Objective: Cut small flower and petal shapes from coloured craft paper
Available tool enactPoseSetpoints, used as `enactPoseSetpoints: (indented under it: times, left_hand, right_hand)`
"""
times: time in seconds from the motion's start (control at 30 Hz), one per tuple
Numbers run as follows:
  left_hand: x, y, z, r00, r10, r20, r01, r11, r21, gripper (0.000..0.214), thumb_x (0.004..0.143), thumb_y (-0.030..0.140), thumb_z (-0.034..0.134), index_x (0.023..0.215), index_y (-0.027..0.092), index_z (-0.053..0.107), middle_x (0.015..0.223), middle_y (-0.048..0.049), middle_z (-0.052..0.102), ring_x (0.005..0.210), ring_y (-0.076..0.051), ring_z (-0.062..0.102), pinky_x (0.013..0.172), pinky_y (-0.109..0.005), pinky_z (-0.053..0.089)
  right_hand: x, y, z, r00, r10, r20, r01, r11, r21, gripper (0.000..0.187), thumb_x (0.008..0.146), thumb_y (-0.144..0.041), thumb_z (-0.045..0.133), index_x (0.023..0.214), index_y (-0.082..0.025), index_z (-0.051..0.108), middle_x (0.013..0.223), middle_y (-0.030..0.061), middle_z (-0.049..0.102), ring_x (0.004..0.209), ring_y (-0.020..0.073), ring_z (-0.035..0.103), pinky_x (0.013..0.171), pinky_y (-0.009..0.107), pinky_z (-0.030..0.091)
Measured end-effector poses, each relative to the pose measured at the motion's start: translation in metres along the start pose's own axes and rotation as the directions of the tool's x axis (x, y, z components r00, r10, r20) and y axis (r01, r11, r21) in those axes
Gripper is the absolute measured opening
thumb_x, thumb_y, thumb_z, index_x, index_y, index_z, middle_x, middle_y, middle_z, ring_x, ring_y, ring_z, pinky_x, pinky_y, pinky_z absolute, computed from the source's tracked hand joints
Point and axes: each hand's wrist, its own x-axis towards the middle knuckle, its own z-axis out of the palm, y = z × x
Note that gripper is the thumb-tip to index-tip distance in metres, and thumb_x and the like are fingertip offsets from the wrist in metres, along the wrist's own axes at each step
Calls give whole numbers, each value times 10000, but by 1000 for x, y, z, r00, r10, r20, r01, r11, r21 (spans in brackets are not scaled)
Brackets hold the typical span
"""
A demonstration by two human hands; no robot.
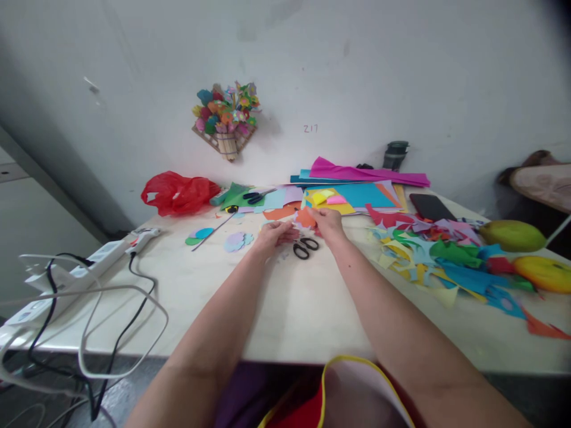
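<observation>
My right hand (pixel 331 224) pinches the edge of an orange paper flower cutout (pixel 305 218) just above the table. Opposite it, my left hand (pixel 275 235) has its fingers stretched out toward the cutout, and I see nothing gripped in it. Black-handled scissors (pixel 301 251) lie between my hands, handles toward me, with their blades mostly hidden. Small pale scraps (pixel 282 257) lie beside the left fingers. To the left rests a little stack of lilac and light-blue scalloped paper cutouts (pixel 235 241), and beyond it green and blue paper circles (pixel 204 233).
Colourful paper scraps (pixel 446 255) pile up on the right, near a phone (pixel 432 207) and yellow-green fruit (pixel 513 235). Coloured sheets (pixel 357 196) and a red plastic bag (pixel 178 193) lie at the back. A power strip (pixel 84 276) with loose cables runs along the left edge.
</observation>
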Motion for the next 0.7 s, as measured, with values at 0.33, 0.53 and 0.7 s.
enactPoseSetpoints:
  times: [0.33,0.53,0.7]
  left_hand:
    - [7,-7,-2,997,54,-50,-56,998,-26,423,598,428,966,649,149,652,635,-58,718,649,-217,749,636,-281,559]
    - [10,-13,-7,992,66,-108,-73,996,-58,350,582,328,955,623,153,654,602,-51,701,557,-186,691,593,-288,536]
    - [8,-11,-5,989,60,-135,-76,990,-117,312,559,247,932,623,160,640,594,-27,679,575,-173,675,644,-300,554]
  right_hand:
    - [13,8,-11,996,-38,-82,28,992,-119,341,909,-451,572,742,-180,694,629,51,649,637,209,666,522,260,472]
    - [24,11,-48,979,24,-204,-143,793,-592,347,970,-348,502,1064,-181,790,1110,174,759,1063,323,708,756,338,531]
    - [16,14,-46,983,-16,-184,-132,641,-757,384,974,-294,542,1282,-152,722,1311,220,693,1233,341,654,905,387,513]
